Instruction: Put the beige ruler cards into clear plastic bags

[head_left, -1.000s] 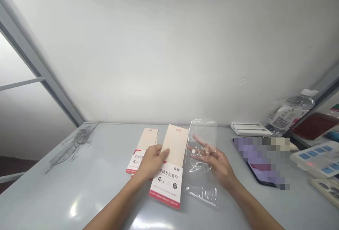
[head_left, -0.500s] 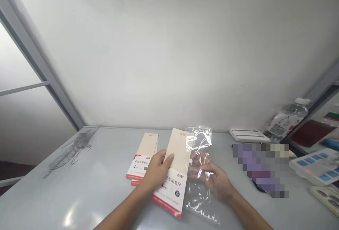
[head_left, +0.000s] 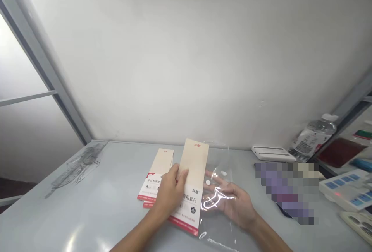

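Note:
My left hand (head_left: 171, 190) grips a tall card sleeve (head_left: 193, 159), thumb on its front. The sleeve is beige on top, white below with dark printed characters, and has a red bottom strip. On the right, my right hand (head_left: 240, 205) holds a transparent plastic pouch (head_left: 216, 230) with a white snap button. Its fingers show through the film and its thumb lies over the pouch. The pouch's left edge is beside the sleeve; whether they overlap I cannot tell. Similar card sleeves (head_left: 161, 161) lie stacked on the table, partly hidden by my left hand.
The grey table (head_left: 116, 209) meets a white wall. At right are a white power-bank-like box (head_left: 273, 153), a blurred purple item (head_left: 283, 190), a water bottle (head_left: 314, 138), a case with blue panels (head_left: 344, 186) and a beige phone-like object (head_left: 357, 223). A drawing (head_left: 78, 167) marks the left side.
The pouch has tilted and shifted slightly down, its glare has lessened, and my right fingers are spread more behind it. The sleeve in my left hand has moved slightly left.

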The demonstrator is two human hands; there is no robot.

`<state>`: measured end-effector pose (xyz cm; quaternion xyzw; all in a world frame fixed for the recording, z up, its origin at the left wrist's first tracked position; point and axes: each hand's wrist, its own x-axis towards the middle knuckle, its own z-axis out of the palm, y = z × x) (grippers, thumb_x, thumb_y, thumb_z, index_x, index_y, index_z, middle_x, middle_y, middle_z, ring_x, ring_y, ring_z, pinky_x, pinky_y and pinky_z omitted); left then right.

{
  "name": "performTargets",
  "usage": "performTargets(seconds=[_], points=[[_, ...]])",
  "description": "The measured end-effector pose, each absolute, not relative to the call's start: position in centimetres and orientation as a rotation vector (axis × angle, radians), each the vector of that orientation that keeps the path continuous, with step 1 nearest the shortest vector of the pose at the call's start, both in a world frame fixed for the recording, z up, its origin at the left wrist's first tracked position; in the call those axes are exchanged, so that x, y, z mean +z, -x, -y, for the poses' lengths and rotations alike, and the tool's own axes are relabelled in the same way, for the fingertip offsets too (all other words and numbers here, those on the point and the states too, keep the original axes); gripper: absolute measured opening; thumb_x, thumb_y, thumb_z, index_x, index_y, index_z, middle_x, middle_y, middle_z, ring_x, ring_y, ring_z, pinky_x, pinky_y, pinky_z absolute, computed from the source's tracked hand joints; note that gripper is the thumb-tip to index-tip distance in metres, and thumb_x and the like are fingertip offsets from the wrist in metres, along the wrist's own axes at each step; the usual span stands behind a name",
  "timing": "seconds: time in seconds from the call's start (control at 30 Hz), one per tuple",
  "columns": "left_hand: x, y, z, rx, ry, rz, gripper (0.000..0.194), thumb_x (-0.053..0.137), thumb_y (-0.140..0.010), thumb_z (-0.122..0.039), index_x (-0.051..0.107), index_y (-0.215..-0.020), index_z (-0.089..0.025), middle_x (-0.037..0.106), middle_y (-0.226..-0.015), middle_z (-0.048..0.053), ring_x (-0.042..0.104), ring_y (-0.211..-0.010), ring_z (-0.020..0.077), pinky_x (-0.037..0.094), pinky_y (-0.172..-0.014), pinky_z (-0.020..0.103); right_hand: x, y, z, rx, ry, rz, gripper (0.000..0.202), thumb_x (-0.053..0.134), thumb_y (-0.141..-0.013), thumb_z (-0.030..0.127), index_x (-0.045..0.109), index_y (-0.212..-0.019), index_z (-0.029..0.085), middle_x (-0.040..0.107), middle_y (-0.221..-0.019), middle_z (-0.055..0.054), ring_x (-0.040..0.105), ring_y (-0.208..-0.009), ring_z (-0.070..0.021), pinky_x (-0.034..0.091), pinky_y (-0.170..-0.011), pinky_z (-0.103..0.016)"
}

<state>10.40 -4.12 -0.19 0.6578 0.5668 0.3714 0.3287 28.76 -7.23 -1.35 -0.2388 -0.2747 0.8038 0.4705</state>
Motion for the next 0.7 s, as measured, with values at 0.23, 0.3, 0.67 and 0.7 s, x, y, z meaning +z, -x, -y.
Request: performTargets(seconds=[0.23,0.3,0.67,0.7], points=[[0.36,-10.16,4.24,0.986,-1.757,-1.476,0.033,0.035,-0.082,-0.047,0.034,-0.063,-0.02,0.038,-0.051,-0.005,0.036,-0.045,0.0096,0.024,-0.045,0.022,-0.73,-28.73,7.21,1.993,0.589,0.68,0.046,0.044,-0.071,0.029,0.055,-0.113,0.014,0.062,-0.102,-0.014,0.059,-0.087,-0.03,0.045,-0.076,-0.049],[0.51,-10.12,4.3,0.992,-1.785,-1.48,0.031,0.035,-0.082,-0.046,0.034,-0.064,-0.021,0.038,-0.05,-0.005,0.035,-0.045,0.0097,0.024,-0.045,0.022,-0.74,-28.72,7.22,2.021,0.594,0.672,0.046,0.043,-0.07,0.03,0.056,-0.111,0.014,0.062,-0.103,-0.013,0.059,-0.089,-0.0301,0.045,-0.076,-0.05],[0.12,-10.24,4.28,1.013,-1.785,-1.496,0.032,0.035,-0.082,-0.045,0.032,-0.062,-0.02,0.038,-0.05,-0.005,0.035,-0.045,0.0095,0.024,-0.046,0.022,-0.64,-28.39,7.29,2.092,0.541,0.722,0.042,0.039,-0.072,0.028,0.057,-0.105,0.01,0.062,-0.102,-0.015,0.058,-0.09,-0.0284,0.042,-0.079,-0.048],[0.04,-10.3,4.27,1.016,-1.774,-1.487,0.032,0.035,-0.082,-0.045,0.032,-0.062,-0.02,0.038,-0.051,-0.005,0.035,-0.046,0.0094,0.024,-0.046,0.022,-0.7,-28.31,7.27,2.086,0.557,0.73,0.041,0.039,-0.072,0.027,0.057,-0.105,0.011,0.063,-0.1,-0.015,0.059,-0.088,-0.0278,0.042,-0.079,-0.048]])
